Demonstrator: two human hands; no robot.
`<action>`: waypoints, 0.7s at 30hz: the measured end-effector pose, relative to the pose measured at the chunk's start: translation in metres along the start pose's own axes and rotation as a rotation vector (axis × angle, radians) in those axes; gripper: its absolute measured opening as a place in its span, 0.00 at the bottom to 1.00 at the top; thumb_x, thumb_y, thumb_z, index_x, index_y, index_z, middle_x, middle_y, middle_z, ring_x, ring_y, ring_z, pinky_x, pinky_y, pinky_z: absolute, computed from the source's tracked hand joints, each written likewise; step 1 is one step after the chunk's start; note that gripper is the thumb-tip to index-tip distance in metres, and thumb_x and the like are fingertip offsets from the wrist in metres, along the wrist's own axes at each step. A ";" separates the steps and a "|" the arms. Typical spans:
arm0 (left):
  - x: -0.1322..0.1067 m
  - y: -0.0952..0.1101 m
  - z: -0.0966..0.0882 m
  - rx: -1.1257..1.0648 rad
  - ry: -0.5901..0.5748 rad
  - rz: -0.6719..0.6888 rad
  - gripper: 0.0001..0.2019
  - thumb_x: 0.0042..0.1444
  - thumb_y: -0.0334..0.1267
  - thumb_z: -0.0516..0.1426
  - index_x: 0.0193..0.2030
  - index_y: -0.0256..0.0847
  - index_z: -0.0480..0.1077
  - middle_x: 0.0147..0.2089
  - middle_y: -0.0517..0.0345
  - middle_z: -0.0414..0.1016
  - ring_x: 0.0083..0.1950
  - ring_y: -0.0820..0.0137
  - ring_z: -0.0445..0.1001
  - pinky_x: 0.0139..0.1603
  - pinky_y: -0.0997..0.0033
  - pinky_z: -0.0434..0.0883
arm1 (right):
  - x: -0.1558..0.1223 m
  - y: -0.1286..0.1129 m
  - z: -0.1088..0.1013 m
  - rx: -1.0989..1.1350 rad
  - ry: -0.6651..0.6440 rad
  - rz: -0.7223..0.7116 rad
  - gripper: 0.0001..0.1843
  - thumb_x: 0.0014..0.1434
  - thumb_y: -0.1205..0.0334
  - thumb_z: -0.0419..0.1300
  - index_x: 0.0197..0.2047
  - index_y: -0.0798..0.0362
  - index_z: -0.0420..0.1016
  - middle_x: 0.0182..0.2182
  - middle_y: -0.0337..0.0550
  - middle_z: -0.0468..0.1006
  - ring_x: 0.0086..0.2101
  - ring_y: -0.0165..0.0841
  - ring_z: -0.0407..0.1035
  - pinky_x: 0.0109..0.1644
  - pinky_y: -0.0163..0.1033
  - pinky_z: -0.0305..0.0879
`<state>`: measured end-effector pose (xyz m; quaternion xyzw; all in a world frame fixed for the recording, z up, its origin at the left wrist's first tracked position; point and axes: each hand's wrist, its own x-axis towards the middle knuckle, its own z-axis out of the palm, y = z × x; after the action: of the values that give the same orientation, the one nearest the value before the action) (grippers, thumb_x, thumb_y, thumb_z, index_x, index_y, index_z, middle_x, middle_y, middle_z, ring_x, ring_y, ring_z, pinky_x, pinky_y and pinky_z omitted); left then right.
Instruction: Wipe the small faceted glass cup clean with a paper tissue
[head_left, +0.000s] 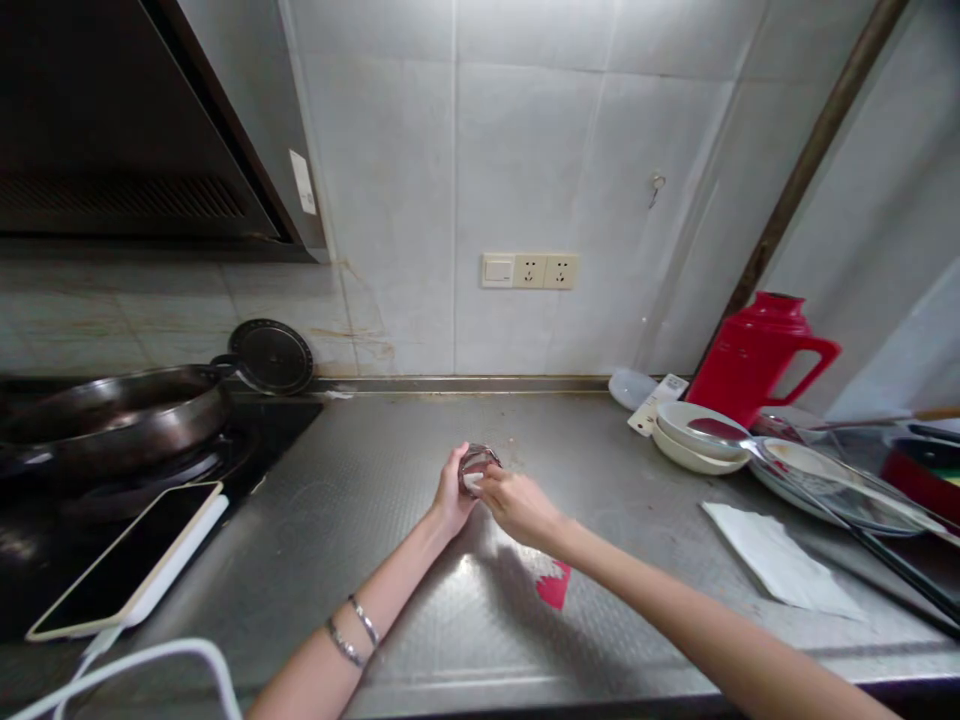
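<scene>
Above the middle of the steel counter, my left hand (451, 492) is wrapped round the side of a small, round, dark-rimmed cup-like vessel (480, 458). Its mouth is tipped toward me, and the shiny inside shows in part. My right hand (521, 505) reaches in from the right with its fingers closed at the vessel's mouth. By those fingertips shows a small white piece (472, 480), too small to name. The right hand covers the vessel's lower right part. A torn red and white packet piece (553, 583) lies on the counter below my right wrist.
A pan (112, 415) and a phone (127, 560) with a white cable are at the left on the black cooktop (277, 440). At right stand a red thermos jug (750, 360), stacked bowls (697, 455), plates with long utensils, and a folded white napkin (780, 560).
</scene>
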<state>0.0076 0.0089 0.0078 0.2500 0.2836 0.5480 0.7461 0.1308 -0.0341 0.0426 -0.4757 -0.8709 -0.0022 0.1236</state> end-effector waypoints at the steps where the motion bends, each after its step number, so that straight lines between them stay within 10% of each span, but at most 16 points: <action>1: -0.001 -0.001 0.000 -0.022 0.001 0.013 0.17 0.52 0.48 0.57 0.30 0.32 0.74 0.27 0.52 0.78 0.25 0.71 0.74 0.25 0.75 0.66 | 0.001 -0.006 0.008 0.069 0.043 0.070 0.15 0.65 0.65 0.46 0.37 0.54 0.74 0.39 0.46 0.75 0.33 0.31 0.72 0.34 0.32 0.60; 9: -0.002 -0.005 -0.003 -0.139 0.018 -0.008 0.22 0.54 0.55 0.54 0.28 0.34 0.73 0.26 0.54 0.76 0.25 0.70 0.73 0.27 0.73 0.67 | 0.018 -0.028 0.044 0.347 0.326 0.181 0.11 0.63 0.67 0.50 0.34 0.54 0.73 0.35 0.45 0.75 0.33 0.31 0.70 0.35 0.32 0.62; 15: 0.001 0.003 -0.001 -0.158 -0.115 0.017 0.18 0.57 0.46 0.52 0.35 0.31 0.75 0.34 0.48 0.79 0.36 0.64 0.77 0.37 0.69 0.71 | 0.009 -0.005 0.021 -0.012 0.145 0.085 0.10 0.64 0.66 0.50 0.41 0.54 0.72 0.41 0.46 0.76 0.35 0.33 0.72 0.31 0.32 0.60; 21: 0.005 0.029 -0.009 0.031 -0.159 -0.221 0.24 0.57 0.53 0.50 0.43 0.32 0.73 0.32 0.44 0.79 0.28 0.62 0.76 0.25 0.67 0.69 | 0.004 0.024 -0.014 -0.345 -0.077 -0.383 0.13 0.66 0.70 0.44 0.43 0.55 0.69 0.39 0.47 0.75 0.32 0.31 0.70 0.30 0.33 0.60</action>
<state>-0.0172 0.0222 0.0207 0.2711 0.2579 0.4365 0.8182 0.1511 -0.0194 0.0545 -0.3157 -0.9360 -0.1558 0.0047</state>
